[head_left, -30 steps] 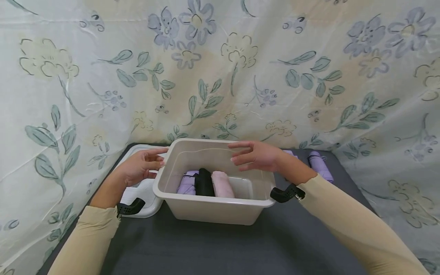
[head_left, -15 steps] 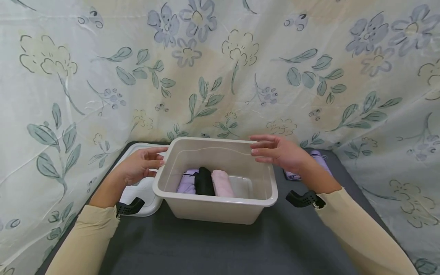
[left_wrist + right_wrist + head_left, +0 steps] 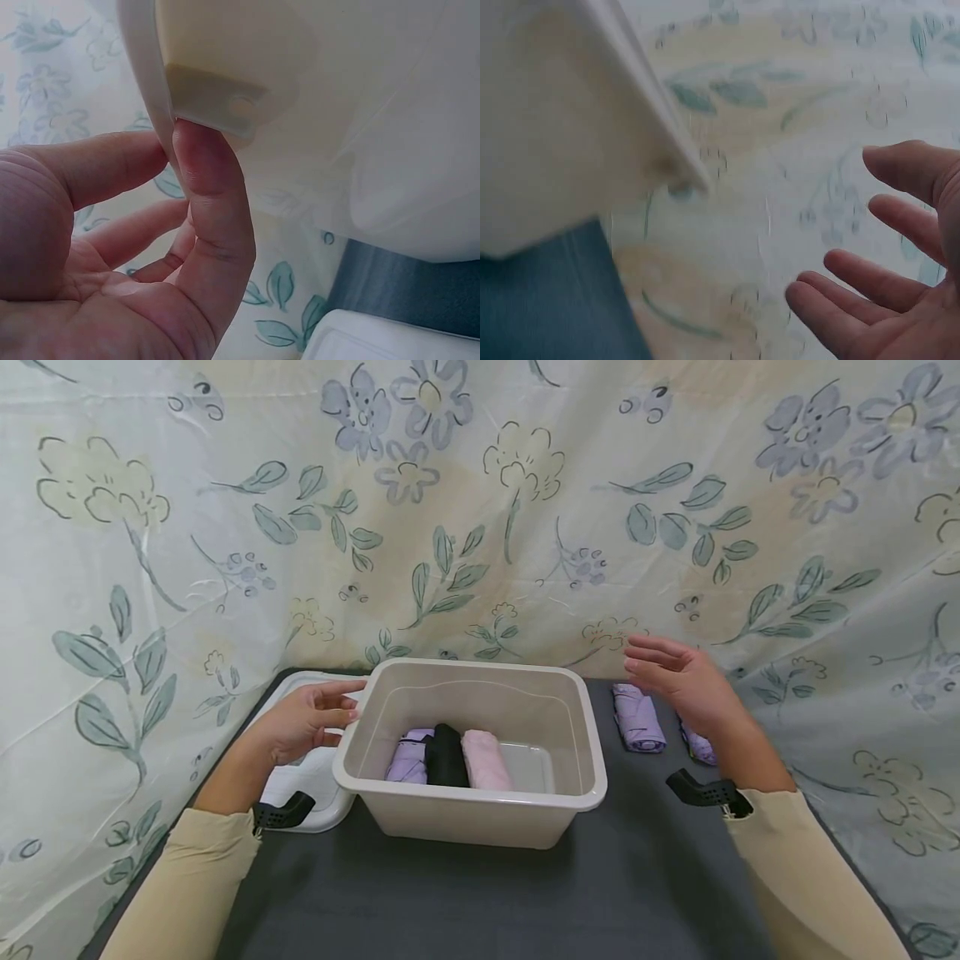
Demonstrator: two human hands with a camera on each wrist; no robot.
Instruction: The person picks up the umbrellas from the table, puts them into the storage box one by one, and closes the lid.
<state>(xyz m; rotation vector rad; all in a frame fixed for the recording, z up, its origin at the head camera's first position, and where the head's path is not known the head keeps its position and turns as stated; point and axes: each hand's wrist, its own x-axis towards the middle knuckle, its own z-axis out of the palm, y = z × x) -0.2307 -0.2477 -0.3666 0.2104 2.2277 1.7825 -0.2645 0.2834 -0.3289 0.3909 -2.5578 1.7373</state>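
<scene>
A beige plastic storage bin (image 3: 480,818) stands on the dark table. Inside it, side by side toward the left, lie a purple roll (image 3: 409,758), a black roll (image 3: 446,758) and a pink rolled cloth (image 3: 486,760). My left hand (image 3: 311,727) pinches the bin's left rim; the left wrist view shows a bent finger (image 3: 217,187) under the rim and the thumb against its edge. To the bin's right, my right hand (image 3: 686,689) hovers with spread, relaxed fingers and holds nothing. Nearest to it are two purple rolls, one (image 3: 639,718) in plain sight, the other (image 3: 699,746) partly behind the hand.
A white lid (image 3: 318,789) lies flat left of the bin, partly under my left arm. Dark cloth covers the table (image 3: 480,902). Behind and at the sides hangs a floral curtain (image 3: 480,527), close to the table's back edge.
My right hand has moved right, from above the inside of the bin to past its right side, uncovering a purple roll. My left hand stays on the left rim.
</scene>
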